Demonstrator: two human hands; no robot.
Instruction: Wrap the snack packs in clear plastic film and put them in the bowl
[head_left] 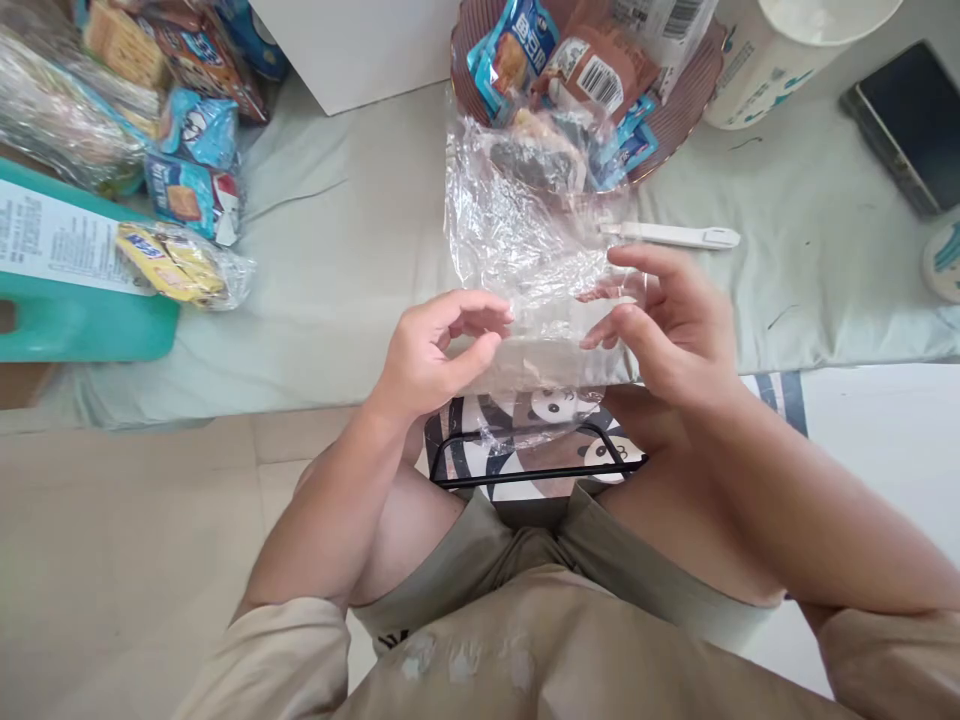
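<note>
A crumpled clear plastic bag point(499, 240) lies in front of me on the pale green cloth, its near end hanging over the edge. My left hand point(442, 350) is at the bag's left side, fingers curved and thumb apart, with nothing visible between them. On the right side, my right hand point(671, 325) has its fingers spread, the tips over or against the plastic; whether they touch it I cannot tell. Just beyond that hand lies a white cutter-like tool point(675, 235). The far end of the bag reaches a ribbed pink bowl point(694, 105) holding several snack packets point(525, 50).
Left are a teal container point(97, 335), a yellow snack pack point(184, 265) and blue packets point(187, 190). A white box point(360, 45) stands at the back. A white paper tub point(780, 70) and a dark phone point(919, 120) are right. A black metal frame point(540, 475) sits between my knees.
</note>
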